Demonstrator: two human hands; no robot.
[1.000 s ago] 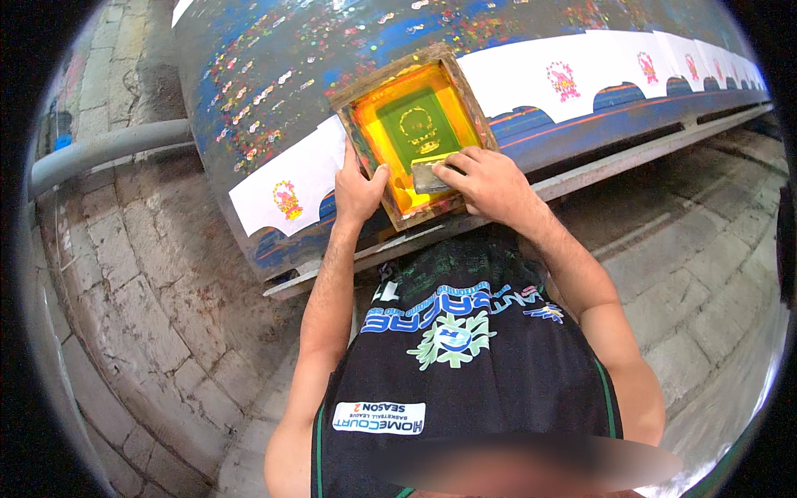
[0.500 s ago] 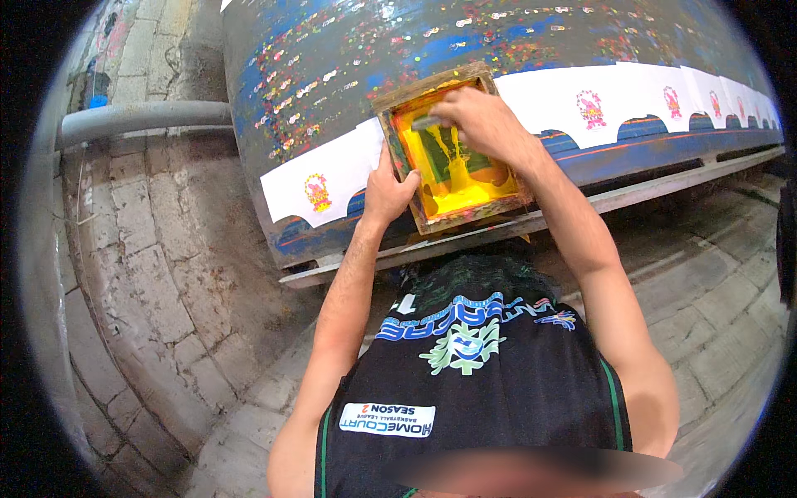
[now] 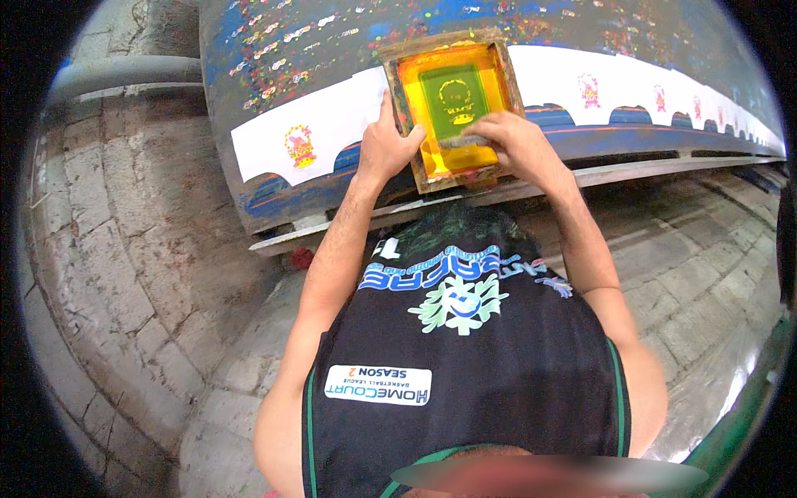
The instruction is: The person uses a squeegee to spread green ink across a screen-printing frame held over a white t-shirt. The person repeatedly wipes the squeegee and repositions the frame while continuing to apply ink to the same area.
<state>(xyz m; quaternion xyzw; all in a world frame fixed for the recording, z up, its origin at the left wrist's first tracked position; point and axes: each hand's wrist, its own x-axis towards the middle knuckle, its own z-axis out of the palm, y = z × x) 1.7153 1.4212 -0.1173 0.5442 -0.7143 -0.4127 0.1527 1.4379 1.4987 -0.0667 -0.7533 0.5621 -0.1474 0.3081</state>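
Screen (image 3: 452, 101) lies near the table (image 3: 332, 54) edge. Left of it spreads a white piece (image 3: 336, 120); my left hand (image 3: 388, 149) clamps its left rim; at its near end, my right hand (image 3: 519, 143) pinches the squeegee (image 3: 462, 142).

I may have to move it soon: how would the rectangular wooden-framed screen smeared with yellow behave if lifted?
The rectangular wooden-framed screen would probably stay stiff, given its straight wooden sides. The wet-looking yellow ink inside could make its inner surface slippery. Broad and lying flat, it seems unlikely to roll.
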